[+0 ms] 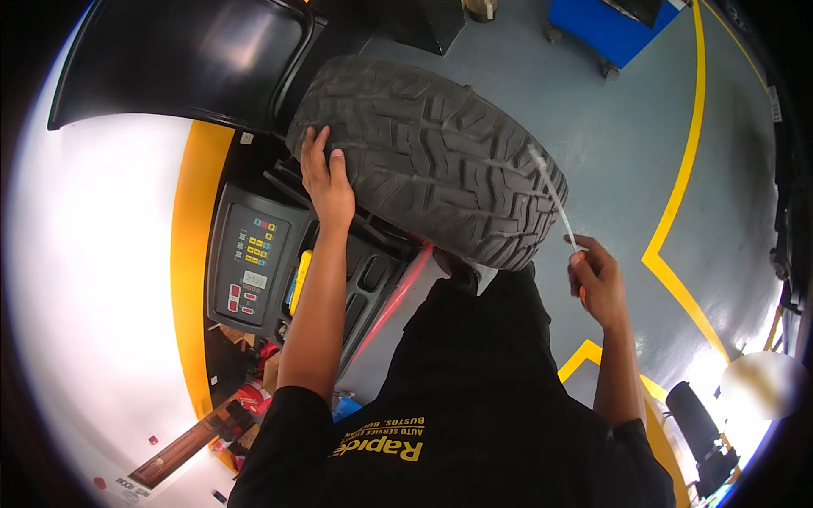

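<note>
A large black tire [423, 161] with chunky tread stands in front of me, mounted beside a wheel balancing machine. My left hand [326, 182] rests on the tire's left edge, fingers stretched over the tread and sidewall. In my right hand [597, 279], to the right of the tire, is a screwdriver [559, 203] with an orange handle, mostly covered by my fingers. Its long, pale shaft points up and to the left across the right part of the tread. Whether the tip touches the rubber I cannot tell.
The machine's control panel [250, 262] and tray, with a yellow tool [301, 281], lie to my left. Behind them is a curved black hood [186, 59]. A blue wheeled cart [610, 34] stands far right. Yellow lines [677, 203] mark the grey floor.
</note>
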Demonstrator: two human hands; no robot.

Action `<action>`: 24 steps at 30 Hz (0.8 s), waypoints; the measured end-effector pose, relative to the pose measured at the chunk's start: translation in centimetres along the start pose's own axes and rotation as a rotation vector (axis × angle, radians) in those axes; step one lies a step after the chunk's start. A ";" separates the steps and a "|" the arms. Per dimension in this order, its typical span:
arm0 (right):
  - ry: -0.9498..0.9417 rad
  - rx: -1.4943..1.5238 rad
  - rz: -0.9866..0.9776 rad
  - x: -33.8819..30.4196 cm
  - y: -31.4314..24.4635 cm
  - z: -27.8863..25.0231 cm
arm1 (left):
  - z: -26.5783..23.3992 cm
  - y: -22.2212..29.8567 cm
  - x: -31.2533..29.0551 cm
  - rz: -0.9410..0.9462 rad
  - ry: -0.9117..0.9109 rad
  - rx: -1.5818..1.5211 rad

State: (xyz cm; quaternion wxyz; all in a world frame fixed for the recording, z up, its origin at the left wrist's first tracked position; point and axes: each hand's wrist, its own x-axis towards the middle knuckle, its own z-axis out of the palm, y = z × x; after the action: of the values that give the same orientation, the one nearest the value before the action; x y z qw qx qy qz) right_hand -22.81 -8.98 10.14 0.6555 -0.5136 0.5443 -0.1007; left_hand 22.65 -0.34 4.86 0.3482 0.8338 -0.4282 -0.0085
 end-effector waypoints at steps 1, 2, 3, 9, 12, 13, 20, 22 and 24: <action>-0.065 0.017 0.018 -1.0 -1.2 0.4 | 0.1 0.9 -0.3 -0.021 -0.001 -0.002; -0.128 0.027 0.034 -1.9 -3.0 1.0 | 0.1 1.3 -0.6 -0.008 0.002 0.001; -0.198 0.033 0.052 -3.0 -5.3 1.8 | 0.0 1.5 -1.1 -0.003 0.007 0.008; -0.280 -0.311 0.002 -3.9 -12.5 3.3 | -0.5 4.1 -2.3 0.045 0.021 0.059; -0.260 -0.414 0.052 -4.0 -14.7 3.4 | -0.6 4.2 -2.0 0.060 0.050 0.049; -0.258 -0.439 0.073 -4.2 -15.3 3.5 | -0.6 3.9 -1.8 0.069 0.059 0.048; -0.286 -0.608 0.310 -4.0 -22.3 3.3 | 1.1 3.3 -1.3 0.113 0.140 0.076; -0.308 -0.691 0.393 -2.9 -24.9 3.6 | 1.7 3.4 -1.9 0.100 0.145 0.055; -0.300 -0.645 0.434 -1.9 -26.1 4.2 | 2.1 3.7 -2.6 0.096 0.168 0.050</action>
State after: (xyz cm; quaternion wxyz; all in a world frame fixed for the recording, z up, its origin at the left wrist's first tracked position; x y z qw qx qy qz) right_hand -8.96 -17.07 31.22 0.5393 -0.5749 0.5419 0.2914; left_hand 17.77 -1.13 4.75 0.3619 0.8187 -0.4369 0.0889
